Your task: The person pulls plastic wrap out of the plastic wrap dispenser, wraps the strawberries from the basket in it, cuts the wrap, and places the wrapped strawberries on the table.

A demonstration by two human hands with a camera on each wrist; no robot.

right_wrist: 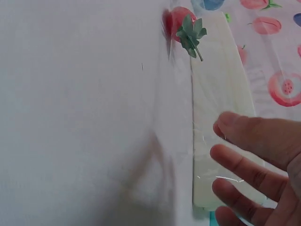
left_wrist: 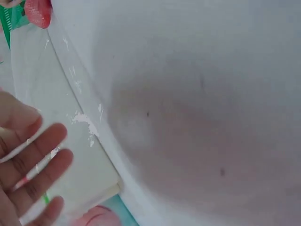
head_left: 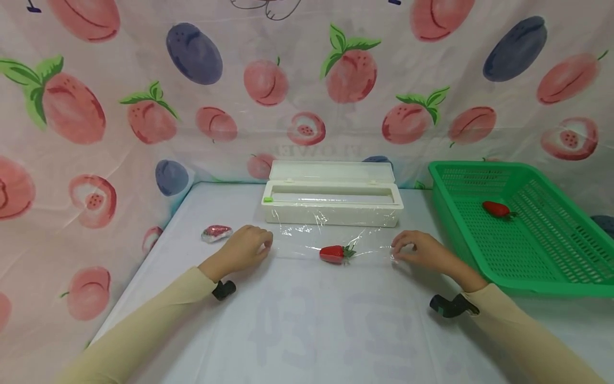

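Note:
Clear plastic wrap (head_left: 298, 234) stretches from a white dispenser box (head_left: 331, 214) toward me. My left hand (head_left: 243, 248) pinches its left corner between thumb and index finger, and my right hand (head_left: 424, 250) pinches the right corner. Midway between both hands, a red strawberry (head_left: 332, 254) with green leaves lies on the film. In the right wrist view the strawberry (right_wrist: 181, 21) shows its leaves and stem; the other fingers of my right hand (right_wrist: 263, 160) are spread. Only part of the strawberry (left_wrist: 38, 13) shows in the left wrist view, beyond my left hand (left_wrist: 23, 165).
Left of the box sits a wrapped red piece (head_left: 216, 232) in clear film. A green basket (head_left: 551, 288) stands at the right, close to my right forearm, with another strawberry (head_left: 496, 209) in it. The box's lid (head_left: 332, 170) is raised, and a fruit-print curtain (head_left: 307, 69) hangs behind.

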